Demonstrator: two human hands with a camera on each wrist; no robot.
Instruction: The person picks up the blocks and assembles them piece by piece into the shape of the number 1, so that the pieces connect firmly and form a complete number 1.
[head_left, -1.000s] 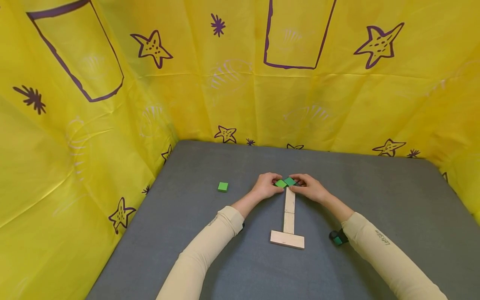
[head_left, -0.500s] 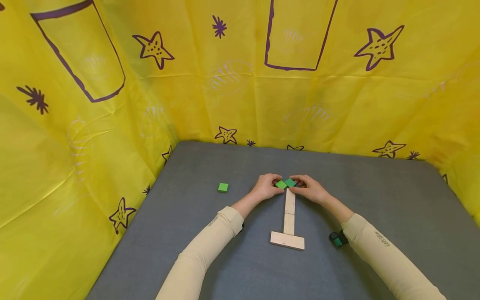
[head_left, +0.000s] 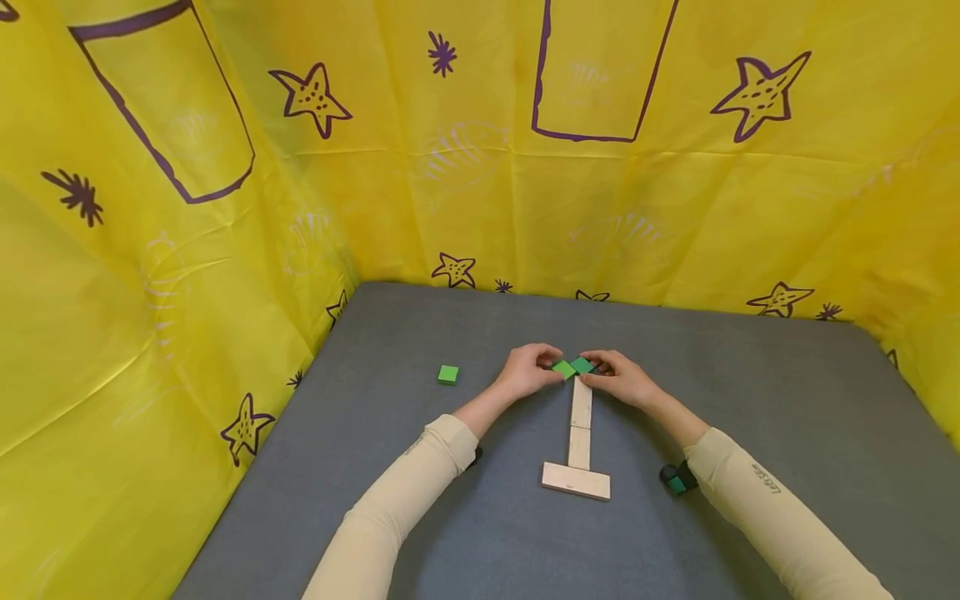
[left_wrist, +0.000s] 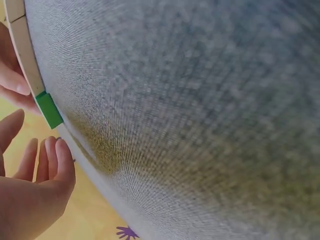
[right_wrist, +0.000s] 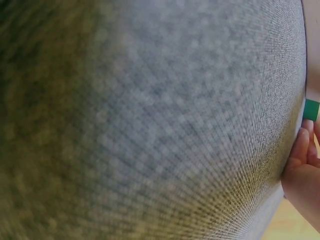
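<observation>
A light green square block [head_left: 564, 369] and a darker green square block [head_left: 582, 365] lie turned cornerwise, side by side, at the far end of a line of wooden planks [head_left: 581, 408]. My left hand [head_left: 525, 371] is just left of the light green one; the left wrist view shows its fingers [left_wrist: 64, 157] spread and apart from the green block [left_wrist: 48, 110]. From the right, my right hand [head_left: 621, 377] pinches the darker block between thumb and fingers. Its fingertips meet the green block [right_wrist: 311, 110] in the right wrist view, partly cut by the frame edge.
A third plank [head_left: 576, 481] lies crosswise at the near end of the line. Another light green block [head_left: 447, 375] sits apart on the left of the grey table [head_left: 360, 450]. Yellow patterned cloth [head_left: 465, 200] encloses the far and left sides.
My left hand has loosened from the light green block and drawn slightly left, its fingers opening. The right hand stays at the darker block. Both blocks keep their places.
</observation>
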